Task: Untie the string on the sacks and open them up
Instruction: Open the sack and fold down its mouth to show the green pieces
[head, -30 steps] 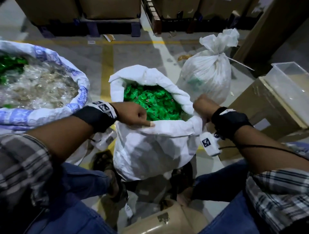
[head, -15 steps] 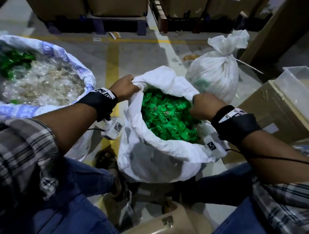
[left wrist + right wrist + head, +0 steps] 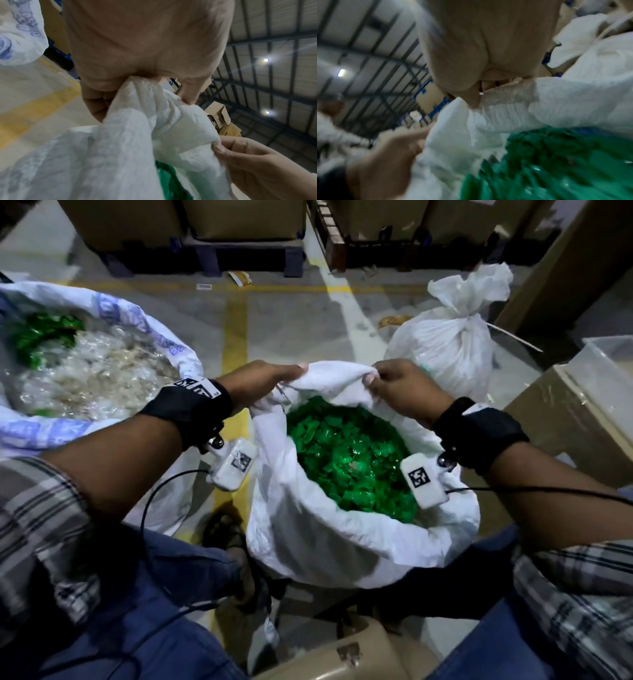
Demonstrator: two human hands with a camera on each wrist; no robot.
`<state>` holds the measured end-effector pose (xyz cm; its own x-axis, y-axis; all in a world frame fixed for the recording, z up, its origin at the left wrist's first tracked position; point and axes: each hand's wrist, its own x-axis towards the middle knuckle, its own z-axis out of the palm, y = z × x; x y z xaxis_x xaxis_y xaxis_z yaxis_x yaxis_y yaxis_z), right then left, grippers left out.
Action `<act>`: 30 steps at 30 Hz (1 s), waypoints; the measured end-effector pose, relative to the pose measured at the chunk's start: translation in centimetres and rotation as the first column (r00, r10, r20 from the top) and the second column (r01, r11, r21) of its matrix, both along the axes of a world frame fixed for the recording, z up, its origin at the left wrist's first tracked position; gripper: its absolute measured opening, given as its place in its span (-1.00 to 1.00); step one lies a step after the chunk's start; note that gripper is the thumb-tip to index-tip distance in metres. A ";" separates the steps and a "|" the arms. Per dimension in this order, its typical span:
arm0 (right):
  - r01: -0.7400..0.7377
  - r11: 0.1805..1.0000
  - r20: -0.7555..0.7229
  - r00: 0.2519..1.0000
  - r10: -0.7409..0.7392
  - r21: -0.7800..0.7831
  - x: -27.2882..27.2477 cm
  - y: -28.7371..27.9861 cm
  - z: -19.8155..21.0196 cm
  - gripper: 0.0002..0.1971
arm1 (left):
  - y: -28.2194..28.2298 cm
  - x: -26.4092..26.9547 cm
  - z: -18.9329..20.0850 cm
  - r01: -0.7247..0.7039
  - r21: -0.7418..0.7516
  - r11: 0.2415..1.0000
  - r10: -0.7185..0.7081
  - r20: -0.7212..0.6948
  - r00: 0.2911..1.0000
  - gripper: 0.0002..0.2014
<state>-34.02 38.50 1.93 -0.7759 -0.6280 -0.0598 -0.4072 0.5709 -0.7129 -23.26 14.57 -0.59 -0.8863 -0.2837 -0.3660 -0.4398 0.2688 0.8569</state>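
An open white sack (image 3: 325, 542) full of green wrapped pieces (image 3: 349, 460) stands on the floor between my knees. My left hand (image 3: 263, 381) grips the far rim of the sack on its left side, and my right hand (image 3: 397, 386) pinches the same far rim a little to the right. The left wrist view shows the white sack cloth (image 3: 154, 108) bunched in my left hand (image 3: 145, 54), with my right hand (image 3: 248, 162) pinching it lower right. In the right wrist view the sack rim (image 3: 513, 108) is pinched under my thumb. A tied white sack (image 3: 448, 340) stands behind on the right.
A large open sack (image 3: 102, 364) with blue print, holding clear and green wrappers, stands at left. Cardboard boxes (image 3: 565, 419) and a clear plastic bin (image 3: 609, 361) are at right. Pallets with cartons (image 3: 239, 220) line the back. A beige stool (image 3: 342, 652) is below me.
Both hands have moved from the sack's sides up to its far rim and come closer together. The rim there is lifted. The view has shifted a little to the left.
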 end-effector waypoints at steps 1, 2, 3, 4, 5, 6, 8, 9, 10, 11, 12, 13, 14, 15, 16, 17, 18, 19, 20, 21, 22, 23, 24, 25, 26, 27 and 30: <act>0.075 0.987 0.157 0.986 -0.052 -0.141 -0.1 0.0 0.5 -0.72 | 0.0 0.0 0.4 0.016 -0.123 0.992 -0.015 0.006 1.000 -0.41; 0.147 0.957 0.289 0.955 -0.071 -0.249 -0.1 0.0 1.1 -0.83 | 0.1 0.0 0.9 0.052 -0.279 0.959 -0.051 0.009 0.999 -0.39; 0.208 0.928 0.403 0.913 -0.070 -0.309 -0.3 0.1 1.4 -0.88 | 0.4 0.1 1.2 0.086 -0.438 0.895 -0.098 -0.005 0.995 -0.38; 0.229 0.915 0.487 0.872 -0.041 -0.331 -0.3 0.1 1.6 -0.85 | 0.8 0.2 1.6 0.095 -0.561 0.822 -0.146 -0.046 0.988 -0.41; 0.219 0.910 0.547 0.837 0.009 -0.351 -0.3 0.1 1.5 -0.77 | 1.4 0.6 1.9 0.083 -0.633 0.770 -0.194 -0.109 0.975 -0.47; 0.199 0.915 0.578 0.815 0.044 -0.350 -0.1 0.1 1.4 -0.73 | 2.2 0.9 2.2 0.070 -0.655 0.752 -0.246 -0.180 0.952 -0.53; 0.189 0.934 0.563 0.826 0.015 -0.302 0.1 -0.1 1.3 -0.74 | 3.9 1.6 2.5 0.076 -0.668 0.740 -0.339 -0.273 0.900 -0.50; 0.197 0.938 0.546 0.838 -0.010 -0.286 0.1 -0.2 1.1 -0.74 | 4.6 1.8 2.4 0.079 -0.713 0.696 -0.378 -0.271 0.885 -0.45; 0.225 0.932 0.551 0.834 -0.034 -0.283 0.0 -0.2 1.0 -0.75 | 5.3 1.8 2.1 0.072 -0.772 0.632 -0.405 -0.250 0.879 -0.42; 0.274 0.921 0.565 0.822 -0.075 -0.277 0.0 -0.3 1.0 -0.78 | 5.8 1.7 1.8 0.067 -0.803 0.592 -0.408 -0.227 0.884 -0.41; 0.309 0.912 0.544 0.830 -0.121 -0.268 -0.1 -0.3 0.9 -0.82 | 6.0 1.6 1.4 0.084 -0.784 0.616 -0.384 -0.205 0.901 -0.41; 0.313 0.916 0.463 0.870 -0.170 -0.250 -0.1 -0.5 0.9 -0.87 | 6.0 1.5 1.0 0.117 -0.715 0.689 -0.335 -0.171 0.926 -0.38; 0.285 0.934 0.315 0.925 -0.210 -0.215 0.1 -0.6 0.9 -0.90 | 5.8 1.2 1.0 0.138 -0.613 0.778 -0.266 -0.124 0.956 -0.35; 0.254 0.955 0.100 0.966 -0.240 -0.154 0.4 -0.5 0.8 -0.76 | 5.3 0.8 0.9 0.129 -0.497 0.858 -0.188 -0.072 0.979 -0.36; 0.205 0.975 -0.151 0.964 -0.217 -0.089 0.8 -0.4 0.5 -0.59 | 4.7 0.4 0.9 0.106 -0.386 0.916 -0.127 -0.029 0.991 -0.44; 0.145 0.989 -0.380 0.914 -0.142 -0.023 1.5 -0.2 0.3 -0.47 | 4.0 0.0 0.9 0.083 -0.266 0.961 -0.090 -0.012 0.996 -0.61; 0.075 0.996 -0.541 0.840 -0.036 0.051 2.3 0.0 0.1 -0.42 | 3.4 -0.3 0.9 0.060 -0.118 0.991 -0.062 -0.011 0.998 -0.78; 0.016 0.989 -0.626 0.776 0.079 0.144 3.2 0.2 -0.2 -0.41 | 2.9 -0.3 1.0 0.044 0.057 0.997 -0.045 0.006 0.999 -0.85; -0.022 0.969 -0.642 0.745 0.179 0.245 3.5 0.4 -0.7 -0.42 | 2.7 -0.1 1.2 0.026 0.246 0.969 -0.037 0.041 0.998 -0.81; -0.048 0.948 -0.609 0.756 0.241 0.315 3.5 0.4 -1.4 -0.46 | 2.6 0.1 1.4 0.023 0.424 0.905 -0.061 0.077 0.995 -0.73; -0.072 0.938 -0.563 0.784 0.263 0.338 3.5 0.4 -2.0 -0.52 | 2.6 0.4 1.8 0.051 0.555 0.830 -0.120 0.088 0.989 -0.67; -0.093 0.946 -0.512 0.822 0.249 0.310 3.3 0.2 -2.5 -0.61 | 2.7 0.5 2.0 0.093 0.599 0.795 -0.176 0.080 0.981 -0.64; -0.103 0.964 -0.449 0.869 0.206 0.244 3.1 0.1 -2.8 -0.70 | 3.0 0.5 2.2 0.140 0.556 0.819 -0.215 0.070 0.974 -0.64; -0.087 0.982 -0.368 0.918 0.146 0.170 2.8 -0.1 -2.9 -0.80 | 3.3 0.4 2.3 0.216 0.386 0.897 -0.258 0.060 0.964 -0.66; -0.051 0.994 -0.275 0.958 0.077 0.100 2.3 -0.2 -2.9 -0.88 | 3.4 0.5 2.3 0.291 0.081 0.953 -0.297 0.072 0.952 -0.66; 0.004 0.999 -0.181 0.983 0.005 0.046 1.6 -0.2 -2.6 -0.92 | 3.3 0.5 2.2 0.339 -0.247 0.908 -0.327 0.088 0.941 -0.56; 0.191 0.981 0.095 0.978 -0.187 -0.037 -0.4 -0.3 -2.0 -0.82 | 3.2 0.9 1.5 0.268 -0.767 0.583 -0.371 0.042 0.928 -0.26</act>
<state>-34.43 38.19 -0.05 -0.8735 -0.4743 -0.1100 -0.2276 0.5975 -0.7689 -22.40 17.76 0.94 -0.9935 -0.1006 -0.0539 -0.1127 0.9394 0.3239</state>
